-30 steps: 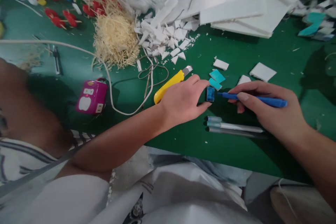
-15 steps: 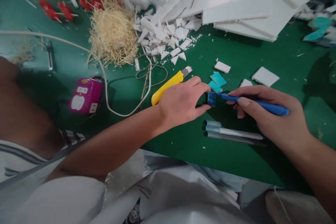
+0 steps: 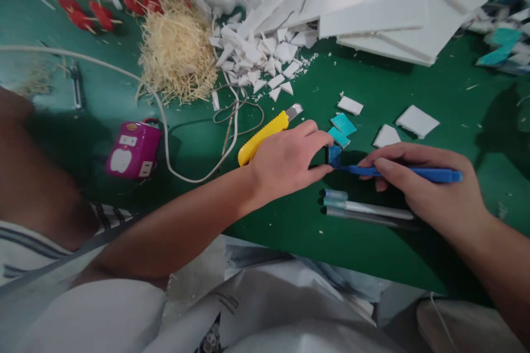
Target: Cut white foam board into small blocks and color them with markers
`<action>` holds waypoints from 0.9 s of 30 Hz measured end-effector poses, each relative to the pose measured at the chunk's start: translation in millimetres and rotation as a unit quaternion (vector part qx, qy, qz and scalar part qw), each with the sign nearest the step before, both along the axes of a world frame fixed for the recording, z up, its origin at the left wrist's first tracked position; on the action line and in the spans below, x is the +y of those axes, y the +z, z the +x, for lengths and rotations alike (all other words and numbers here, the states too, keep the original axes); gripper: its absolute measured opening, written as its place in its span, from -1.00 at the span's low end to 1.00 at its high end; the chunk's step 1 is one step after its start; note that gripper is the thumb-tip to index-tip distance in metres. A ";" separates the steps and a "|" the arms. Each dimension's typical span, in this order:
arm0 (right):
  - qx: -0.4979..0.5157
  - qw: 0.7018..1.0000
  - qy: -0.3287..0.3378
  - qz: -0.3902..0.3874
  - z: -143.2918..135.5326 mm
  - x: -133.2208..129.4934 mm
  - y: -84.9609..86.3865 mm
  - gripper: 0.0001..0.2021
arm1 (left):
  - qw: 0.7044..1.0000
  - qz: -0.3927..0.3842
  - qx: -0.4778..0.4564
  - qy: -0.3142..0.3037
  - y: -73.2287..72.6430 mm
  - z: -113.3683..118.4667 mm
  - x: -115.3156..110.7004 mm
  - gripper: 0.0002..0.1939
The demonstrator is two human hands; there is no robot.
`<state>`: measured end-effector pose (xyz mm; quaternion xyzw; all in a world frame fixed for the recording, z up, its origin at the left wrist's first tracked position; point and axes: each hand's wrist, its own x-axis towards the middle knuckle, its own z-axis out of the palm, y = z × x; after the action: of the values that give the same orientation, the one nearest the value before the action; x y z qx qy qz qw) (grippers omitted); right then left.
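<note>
My left hand (image 3: 285, 157) is closed, pinching a small dark blue block (image 3: 333, 156) between thumb and forefinger. My right hand (image 3: 426, 182) grips a blue marker (image 3: 434, 175), its tip at the block's lower right edge. Under the left hand's edge lies a yellow box cutter (image 3: 265, 135) with its blade partly out. Two turquoise pieces (image 3: 343, 123) rest just above the block. Below it lie a marker cap (image 3: 335, 194), a light-coloured marker (image 3: 376, 209) and a dark marker (image 3: 364, 218), side by side.
White foam bits (image 3: 265, 58) are heaped beside a pile of wood shavings (image 3: 178, 52). White foam boards (image 3: 372, 11) are stacked at the back. A white cord (image 3: 165, 116) curves past a magenta power adapter (image 3: 134, 150). At left is another person's limb (image 3: 37, 171).
The blue marker's tip has moved down from the block's upper right side to its lower edge, with my right hand shifting slightly. My left hand stays in place.
</note>
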<state>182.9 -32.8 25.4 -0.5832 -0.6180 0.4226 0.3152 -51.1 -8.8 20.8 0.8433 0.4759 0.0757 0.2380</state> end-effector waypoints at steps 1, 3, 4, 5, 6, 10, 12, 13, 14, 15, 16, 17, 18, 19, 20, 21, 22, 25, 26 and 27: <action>0.001 1.000 -0.002 0.002 -0.1 -0.2 0.4 -0.76 | 1.000 0.003 0.000 -0.001 -0.5 -0.1 0.0 -0.67; 0.014 1.000 -0.012 0.025 0.3 -0.4 0.6 -0.75 | 1.000 0.002 0.000 -0.001 -1.2 -0.3 0.1 -0.67; 0.019 0.999 -0.011 0.033 0.7 -0.4 0.7 -0.75 | 1.000 0.000 0.000 -0.001 -1.4 -0.3 0.1 -0.68; 0.014 1.000 -0.005 0.025 1.3 -0.4 0.9 -0.76 | 1.000 0.000 -0.001 -0.001 -1.5 -0.1 0.1 -0.68; 0.008 1.000 0.005 0.014 1.9 -0.5 0.9 -0.78 | 1.000 0.001 -0.001 -0.001 -1.5 0.0 0.1 -0.68; 0.011 1.000 -0.008 0.005 3.0 -1.1 -2.4 -0.87 | 1.000 -0.004 -0.002 0.000 -1.3 1.0 0.0 -0.68; 0.030 0.999 -0.020 0.028 2.1 -0.6 -4.6 -0.86 | 1.000 -0.008 0.000 0.000 -1.6 1.1 0.1 -0.67; 0.037 0.999 -0.019 0.036 1.3 -0.1 -5.0 -0.84 | 1.000 -0.007 0.000 -0.001 -1.9 1.0 0.2 -0.66; 0.038 0.999 -0.010 0.031 0.4 0.5 -4.5 -0.81 | 1.000 -0.004 0.000 -0.001 -2.3 0.8 0.3 -0.66; 0.036 0.999 -0.005 0.024 -0.6 1.1 -3.4 -0.79 | 1.000 0.000 -0.002 -0.001 -2.8 0.5 0.5 -0.67; 0.031 0.999 -0.002 0.013 -1.6 1.6 -1.7 -0.77 | 1.000 0.004 -0.003 -0.001 -3.3 0.1 0.6 -0.67; 0.026 1.000 -0.001 0.002 -2.5 1.9 0.1 -0.78 | 1.000 0.007 -0.005 -0.001 -3.8 -0.3 0.7 -0.67; 0.024 1.000 -0.010 0.003 -3.2 2.0 1.8 -0.80 | 1.000 0.010 -0.006 -0.002 -4.2 -0.6 0.8 -0.68; 0.017 1.000 -0.015 -0.002 -3.6 1.9 3.1 -0.82 | 1.000 0.011 -0.007 -0.005 -4.5 -0.9 0.8 -0.68; 0.014 1.000 -0.022 0.002 -3.7 1.6 3.8 -0.83 | 1.000 0.013 -0.007 -0.007 -4.8 -1.1 0.8 -0.69; 0.010 1.000 -0.025 0.003 -3.5 1.2 4.0 -0.83 | 1.000 0.013 -0.007 -0.009 -4.9 -1.1 0.7 -0.69; 0.007 1.000 -0.021 0.002 -2.9 0.8 3.8 -0.84 | 1.000 0.012 -0.005 -0.009 -4.9 -0.9 0.7 -0.69; 0.019 1.000 -0.010 0.006 -0.9 0.5 2.5 -0.82 | 1.000 0.005 0.003 -0.008 -4.4 -0.1 0.9 -0.66; 0.020 1.000 -0.010 0.005 -0.6 0.8 2.5 -0.82 | 1.000 0.004 0.004 -0.008 -4.1 0.1 1.0 -0.66; 0.018 1.000 -0.015 0.005 -0.4 1.2 2.8 -0.84 | 1.000 0.005 0.004 -0.009 -3.8 0.2 1.2 -0.67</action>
<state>182.4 -31.6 28.2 -0.5830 -0.6060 0.4248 0.3352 -50.9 -7.6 17.0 0.8490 0.4688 0.0728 0.2325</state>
